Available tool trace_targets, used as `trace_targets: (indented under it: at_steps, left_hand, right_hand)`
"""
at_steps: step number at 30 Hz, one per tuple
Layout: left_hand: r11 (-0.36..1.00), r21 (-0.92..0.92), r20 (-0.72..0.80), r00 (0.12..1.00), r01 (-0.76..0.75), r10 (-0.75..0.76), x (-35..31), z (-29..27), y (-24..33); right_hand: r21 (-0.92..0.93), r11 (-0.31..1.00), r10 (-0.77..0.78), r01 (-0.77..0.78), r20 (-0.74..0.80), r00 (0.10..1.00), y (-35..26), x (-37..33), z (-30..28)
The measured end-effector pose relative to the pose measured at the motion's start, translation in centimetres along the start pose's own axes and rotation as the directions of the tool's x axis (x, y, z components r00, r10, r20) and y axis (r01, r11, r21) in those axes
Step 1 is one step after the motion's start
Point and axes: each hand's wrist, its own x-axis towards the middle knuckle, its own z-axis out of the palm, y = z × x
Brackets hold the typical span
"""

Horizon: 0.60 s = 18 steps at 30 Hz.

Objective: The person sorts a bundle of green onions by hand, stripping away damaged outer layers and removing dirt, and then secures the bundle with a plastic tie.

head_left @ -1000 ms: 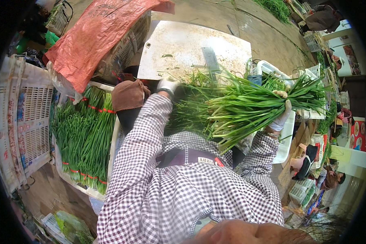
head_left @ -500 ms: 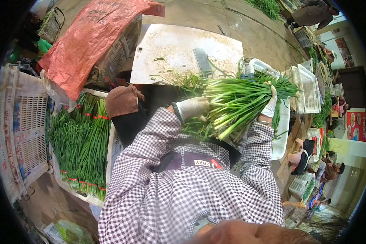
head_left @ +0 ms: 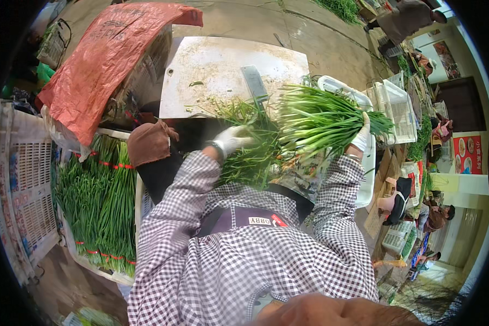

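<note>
My right hand [head_left: 362, 133], in a white glove, is closed round a thick bunch of green chives [head_left: 323, 122]. The bunch lies sideways, its pale stalk ends fanned out to the left. My left hand [head_left: 233, 141], gloved too, is apart from the bunch, beside a heap of loose green leaves [head_left: 250, 157] in front of my lap. Motion blurs its fingers, and whether they hold any leaves cannot be made out. A wide flat metal blade [head_left: 252, 81] rests on a dirty white board [head_left: 201, 65] beyond the heap.
At left, a crate holds chive bundles [head_left: 98, 201] tied with red bands, beside stacked white crates [head_left: 32, 179]. A red plastic sheet [head_left: 114, 60] drapes over a crate. A brown-covered knob [head_left: 149, 144] stands by my left arm. White baskets [head_left: 399, 106] and people are at right.
My left hand has drawn away from the bunch, leftward to the loose leaves. My right hand still grips the chives, whose stalks are now more evenly gathered. The whole view has shifted slightly.
</note>
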Motion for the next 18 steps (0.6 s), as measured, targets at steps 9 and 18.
trace_targets:
  at_steps: [9,18]
  left_hand:
    - [0.806,-0.561,0.060,0.962,-0.188,0.266,1.8,5.3,5.2]
    - [0.564,-0.826,-0.073,0.995,-0.022,-0.068,1.3,7.2,6.2]
  right_hand:
    - [-0.045,0.992,0.125,-0.119,0.151,0.981,2.1,-1.9,2.9]
    - [0.106,0.992,0.061,-0.073,0.111,0.992,3.5,0.3,1.0]
